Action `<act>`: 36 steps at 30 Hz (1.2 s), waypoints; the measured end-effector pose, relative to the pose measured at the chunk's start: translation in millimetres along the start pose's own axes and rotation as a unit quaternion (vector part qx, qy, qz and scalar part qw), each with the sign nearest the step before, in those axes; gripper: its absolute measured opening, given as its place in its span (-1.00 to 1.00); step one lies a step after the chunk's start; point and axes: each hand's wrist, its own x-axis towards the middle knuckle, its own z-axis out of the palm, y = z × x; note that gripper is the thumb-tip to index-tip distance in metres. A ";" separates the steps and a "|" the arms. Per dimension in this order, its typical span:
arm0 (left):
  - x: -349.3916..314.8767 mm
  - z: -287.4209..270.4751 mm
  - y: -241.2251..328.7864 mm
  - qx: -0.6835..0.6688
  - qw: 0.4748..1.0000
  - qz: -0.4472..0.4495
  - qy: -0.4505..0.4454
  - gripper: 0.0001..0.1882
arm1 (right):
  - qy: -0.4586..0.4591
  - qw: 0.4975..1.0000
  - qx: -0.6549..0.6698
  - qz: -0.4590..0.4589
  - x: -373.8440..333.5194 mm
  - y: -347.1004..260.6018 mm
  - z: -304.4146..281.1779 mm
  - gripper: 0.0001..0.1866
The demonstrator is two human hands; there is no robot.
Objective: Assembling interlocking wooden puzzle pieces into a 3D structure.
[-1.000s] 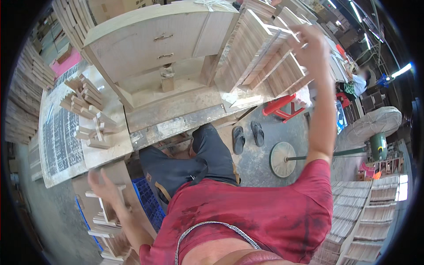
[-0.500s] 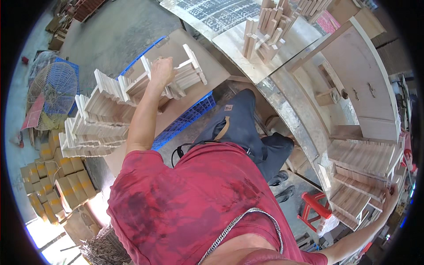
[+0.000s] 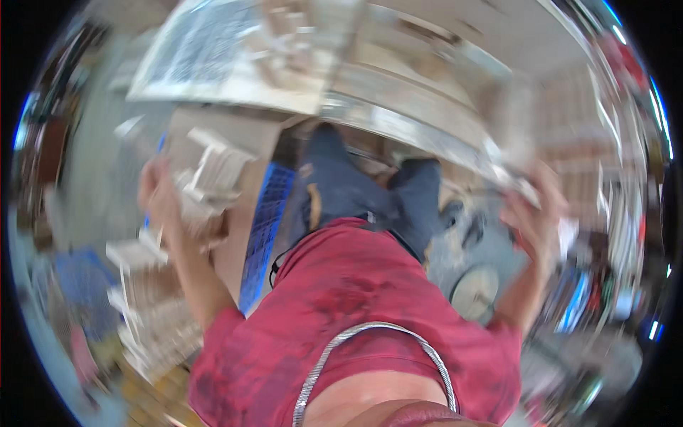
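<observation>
Motion blurs both hands. My left hand [image 3: 158, 186] is closed at the left side of the stacked wooden pieces, and a pale, smeared wooden piece [image 3: 132, 129] sticks out beyond it. Near the workbench edge on the right, my right hand [image 3: 542, 212] closes on a pale wooden strip [image 3: 523, 186], whose outline is smeared. Rows of light wooden pieces [image 3: 219, 169] stand side by side on a brown board [image 3: 249, 142] next to my left forearm, with more stacks [image 3: 153, 285] closer to me.
A blue plastic crate [image 3: 267, 228] shows under the board. Ahead is a workbench [image 3: 398, 124], with upright wooden pieces [image 3: 281, 43] on a pale panel. Wood stacks [image 3: 569, 135] stand at the right. A round object [image 3: 475, 292] lies on the floor by my right arm.
My view has turned right. My left hand has moved off the top of the wood rows to their left side. My right hand has come from the far-right stack closer to my body, with a strip.
</observation>
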 end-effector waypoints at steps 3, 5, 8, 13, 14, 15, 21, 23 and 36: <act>-46.8 9.3 89.9 -0.025 0.993 -0.017 -0.118 -0.86 | -0.184 0.975 0.119 0.038 21.5 -32.8 100.9 -0.64; -72.0 33.4 105.3 -0.058 0.936 0.040 -0.344 -0.82 | -0.255 0.935 0.224 0.107 15.4 -31.9 149.6 -0.73; -103.9 100.0 141.5 -0.069 0.860 0.128 -0.490 -0.70 | -0.276 0.898 0.312 0.139 6.3 -49.6 177.8 -0.77; -121.6 166.7 124.4 -0.074 0.839 0.136 -0.522 -0.74 | -0.297 0.881 0.350 0.119 -6.8 -53.9 177.2 -0.66; -122.3 173.2 124.5 -0.073 0.837 0.110 -0.532 -0.74 | -0.271 0.883 0.360 0.130 -11.6 -52.4 176.8 -0.63; -121.3 179.4 124.4 -0.071 0.830 0.086 -0.546 -0.74 | -0.241 0.885 0.370 0.144 -16.4 -50.3 178.0 -0.61; -114.6 206.6 124.6 -0.069 0.769 -0.004 -0.636 -0.72 | -0.204 0.896 0.368 0.142 -29.5 -30.7 185.6 -0.61; -113.3 211.2 119.7 -0.057 0.749 -0.023 -0.660 -0.70 | -0.220 0.886 0.380 0.151 -27.9 -32.2 181.1 -0.62; -107.8 219.4 111.2 -0.090 0.775 0.028 -0.625 -0.69 | -0.205 0.829 0.493 0.166 -21.4 -36.4 195.1 -0.70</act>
